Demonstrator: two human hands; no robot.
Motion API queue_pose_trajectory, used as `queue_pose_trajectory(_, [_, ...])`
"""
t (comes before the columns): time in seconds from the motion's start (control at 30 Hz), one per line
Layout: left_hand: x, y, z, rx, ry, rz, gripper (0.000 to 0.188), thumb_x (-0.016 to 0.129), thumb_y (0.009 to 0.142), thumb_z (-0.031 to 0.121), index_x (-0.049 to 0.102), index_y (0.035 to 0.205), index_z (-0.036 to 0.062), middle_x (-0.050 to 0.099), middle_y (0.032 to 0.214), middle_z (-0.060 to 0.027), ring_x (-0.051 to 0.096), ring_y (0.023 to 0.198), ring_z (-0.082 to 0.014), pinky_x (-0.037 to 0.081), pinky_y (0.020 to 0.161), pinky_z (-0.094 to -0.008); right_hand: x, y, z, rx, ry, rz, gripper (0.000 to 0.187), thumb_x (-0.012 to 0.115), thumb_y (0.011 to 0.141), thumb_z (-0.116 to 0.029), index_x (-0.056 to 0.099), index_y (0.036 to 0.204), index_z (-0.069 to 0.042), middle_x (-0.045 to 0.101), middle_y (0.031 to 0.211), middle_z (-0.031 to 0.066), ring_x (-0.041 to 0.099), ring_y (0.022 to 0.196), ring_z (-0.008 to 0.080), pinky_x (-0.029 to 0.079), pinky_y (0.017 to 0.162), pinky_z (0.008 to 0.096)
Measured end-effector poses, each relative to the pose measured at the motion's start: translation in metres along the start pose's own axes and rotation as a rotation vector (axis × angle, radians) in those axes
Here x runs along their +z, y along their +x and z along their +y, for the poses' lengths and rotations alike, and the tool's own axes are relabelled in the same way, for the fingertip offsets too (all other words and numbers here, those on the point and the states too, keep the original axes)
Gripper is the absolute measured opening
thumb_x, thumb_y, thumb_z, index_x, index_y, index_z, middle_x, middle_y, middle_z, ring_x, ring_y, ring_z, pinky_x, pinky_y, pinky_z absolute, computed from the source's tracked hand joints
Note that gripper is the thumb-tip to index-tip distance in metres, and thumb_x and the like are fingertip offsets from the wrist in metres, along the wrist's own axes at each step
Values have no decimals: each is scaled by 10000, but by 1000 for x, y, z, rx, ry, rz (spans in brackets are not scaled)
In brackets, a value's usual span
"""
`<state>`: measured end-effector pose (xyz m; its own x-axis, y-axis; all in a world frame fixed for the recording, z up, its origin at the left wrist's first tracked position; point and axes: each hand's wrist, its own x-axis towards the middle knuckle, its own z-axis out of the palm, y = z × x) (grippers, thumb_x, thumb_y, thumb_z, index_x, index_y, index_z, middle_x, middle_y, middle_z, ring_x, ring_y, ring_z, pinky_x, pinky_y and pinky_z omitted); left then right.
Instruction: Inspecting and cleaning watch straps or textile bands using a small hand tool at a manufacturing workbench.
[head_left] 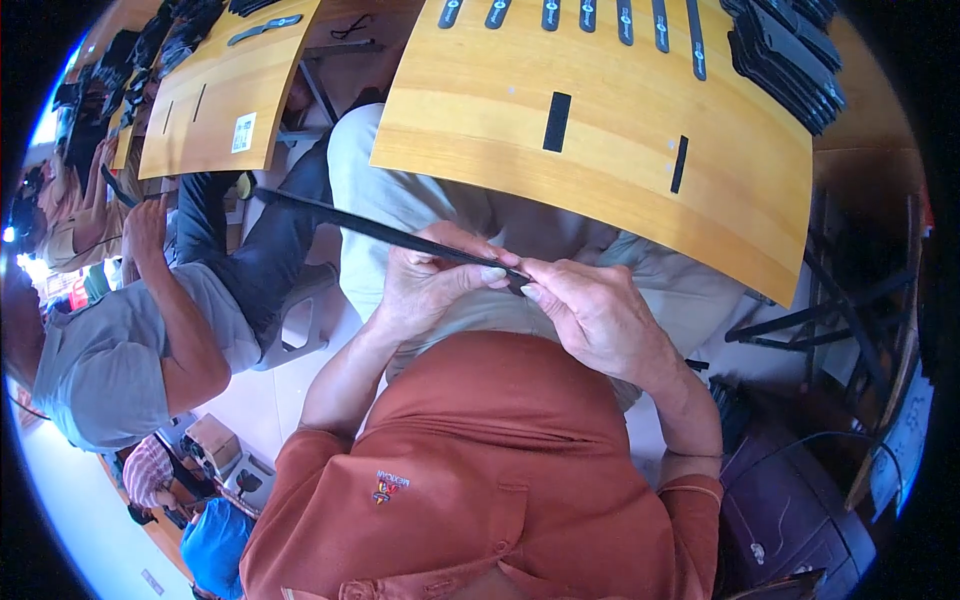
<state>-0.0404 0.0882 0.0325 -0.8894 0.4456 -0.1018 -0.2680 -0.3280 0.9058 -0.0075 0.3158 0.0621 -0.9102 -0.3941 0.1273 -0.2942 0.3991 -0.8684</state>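
A long, narrow black strap [370, 228] is stretched in front of my belly, its free end pointing to the far left. My left hand [435, 285] pinches it near its right end, thumb on top. At that same end the fingertips of my right hand [595, 310] close on the strap, almost touching the left fingers. The tip between both hands is partly covered by my fingers. Both hands are held above my lap, off the near edge of the wooden table [460, 135].
Several dark straps [588, 14] lie in a row along the table's far side, beside a stack of black pieces [785, 65]. Two black strips [557, 122] lie on the tabletop. A co-worker in a grey shirt [110, 350] sits at my left by another table [225, 95].
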Motion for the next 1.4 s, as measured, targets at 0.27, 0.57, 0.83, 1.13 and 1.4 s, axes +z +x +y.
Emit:
queue_pose_trajectory(0.27, [-5,1,3,197,564,-43,104,764,851,-9,687,921,-7,766,942,-157,756,925,-241,615,799,-347,-3,4,-10,65,-174,-82,148,599,924,-73,650,1031,15,701,855,219,702,746,397,568,650,483])
queue_pose_trajectory(0.57, [-5,5,-2,365,727,-155,69,736,823,-55,731,876,-13,765,893,-139,765,860,-273,605,736,-341,-8,11,2,163,-89,-288,135,608,916,-82,663,865,30,641,721,294,677,734,458,543,665,530])
queue_pose_trajectory(0.83, [3,1,-2,190,324,-72,90,777,874,13,695,910,21,765,932,-150,735,852,-185,588,724,-299,19,-2,24,75,289,-75,111,677,925,-92,653,889,10,637,756,254,684,727,424,496,593,481])
queue_pose_trajectory(1.13, [11,4,-23,-31,-134,50,138,733,899,-17,684,1028,-14,742,962,-131,695,803,-144,585,752,-284,33,-4,26,46,293,202,191,682,937,-65,676,1114,4,722,927,214,733,828,361,577,665,401])
queue_pose_trajectory(1.4, [16,4,-28,-26,208,175,298,760,889,1,652,1166,-10,702,1103,-97,667,948,-112,565,833,-261,43,-11,30,24,56,319,268,684,906,-28,669,1172,-6,705,937,199,719,785,361,569,638,429])
